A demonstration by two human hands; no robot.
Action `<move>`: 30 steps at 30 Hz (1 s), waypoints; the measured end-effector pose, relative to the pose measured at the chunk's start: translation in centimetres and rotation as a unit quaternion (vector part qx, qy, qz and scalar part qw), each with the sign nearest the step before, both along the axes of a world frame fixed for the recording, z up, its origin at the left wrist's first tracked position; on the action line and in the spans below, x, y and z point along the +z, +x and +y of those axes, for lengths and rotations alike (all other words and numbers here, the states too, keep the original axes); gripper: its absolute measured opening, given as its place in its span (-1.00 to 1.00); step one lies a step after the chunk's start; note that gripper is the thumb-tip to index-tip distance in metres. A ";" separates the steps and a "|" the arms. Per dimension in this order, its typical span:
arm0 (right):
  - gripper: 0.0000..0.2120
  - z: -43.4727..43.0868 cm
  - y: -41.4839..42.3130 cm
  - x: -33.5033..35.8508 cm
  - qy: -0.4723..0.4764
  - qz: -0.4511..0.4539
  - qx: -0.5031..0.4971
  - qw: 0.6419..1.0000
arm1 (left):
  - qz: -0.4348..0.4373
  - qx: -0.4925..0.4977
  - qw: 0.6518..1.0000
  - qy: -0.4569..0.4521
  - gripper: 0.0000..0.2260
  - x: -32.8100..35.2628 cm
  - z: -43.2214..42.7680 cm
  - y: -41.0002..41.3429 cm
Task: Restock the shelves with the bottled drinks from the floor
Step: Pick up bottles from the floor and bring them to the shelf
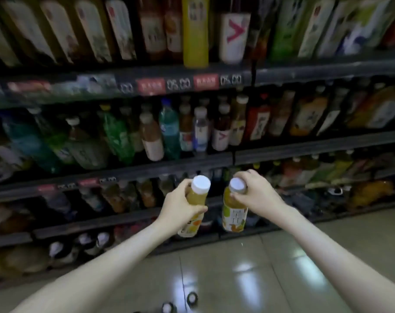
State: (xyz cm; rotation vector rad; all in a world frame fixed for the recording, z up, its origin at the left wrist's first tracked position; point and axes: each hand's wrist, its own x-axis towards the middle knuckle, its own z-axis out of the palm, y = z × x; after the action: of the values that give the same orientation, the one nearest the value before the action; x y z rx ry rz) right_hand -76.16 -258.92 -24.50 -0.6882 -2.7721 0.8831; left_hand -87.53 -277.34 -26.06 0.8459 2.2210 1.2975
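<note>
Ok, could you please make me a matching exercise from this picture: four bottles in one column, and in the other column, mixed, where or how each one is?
Column one
1. left bottle
2. right bottle
3. yellow bottle
4. floor bottles

Column two
A. on the tiles, only caps showing
B. held round the body
C. on the top shelf
D. held at the neck, from above

Pairs: 1-B, 2-D, 3-C, 4-A
</note>
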 end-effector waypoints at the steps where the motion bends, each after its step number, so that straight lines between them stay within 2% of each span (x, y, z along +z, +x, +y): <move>1: -0.59 1.1 0.9 -3.2 -0.017 -0.018 -0.003 1.000 | -0.012 0.008 1.000 -0.028 -0.50 -2.8 0.9 0.8; 5: -0.64 3.4 5.0 -18.5 -0.076 -0.090 -0.038 0.992 | -0.092 0.034 0.992 -0.084 -0.48 -15.6 3.8 4.1; 9: -0.65 2.9 8.9 -35.8 -0.127 -0.146 -0.097 0.976 | -0.147 0.059 0.980 -0.123 -0.47 -31.7 5.5 7.1; 14: -0.60 2.0 11.6 -56.6 -0.129 -0.169 -0.095 0.973 | -0.139 0.029 0.976 -0.165 -0.52 -52.2 6.4 10.5; 18: -0.62 0.5 11.9 -68.9 -0.115 -0.193 -0.064 0.972 | -0.130 0.026 0.976 -0.172 -0.52 -64.7 6.5 11.8; 21: -0.68 -0.3 11.9 -75.2 -0.109 -0.187 -0.101 0.971 | -0.119 0.013 0.972 -0.200 -0.57 -71.8 6.5 12.3; 24: -0.63 -0.9 12.2 -78.6 -0.116 -0.181 -0.128 0.968 | -0.128 0.038 0.966 -0.222 -0.57 -76.6 6.1 13.3; 28: -0.51 -2.2 11.8 -79.7 -0.130 -0.173 -0.120 0.969 | -0.162 0.116 0.953 -0.229 -0.56 -78.8 4.6 15.0; 30: -0.50 -2.5 11.4 -79.2 -0.130 -0.187 -0.093 0.969 | -0.183 0.103 0.949 -0.236 -0.47 -78.5 4.0 15.1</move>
State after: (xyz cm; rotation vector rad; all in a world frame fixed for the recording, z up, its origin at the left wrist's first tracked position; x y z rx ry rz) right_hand -64.77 -261.41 -103.70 -1.2561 -2.8618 1.1959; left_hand -72.41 -273.37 -104.54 0.1817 2.2077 0.8533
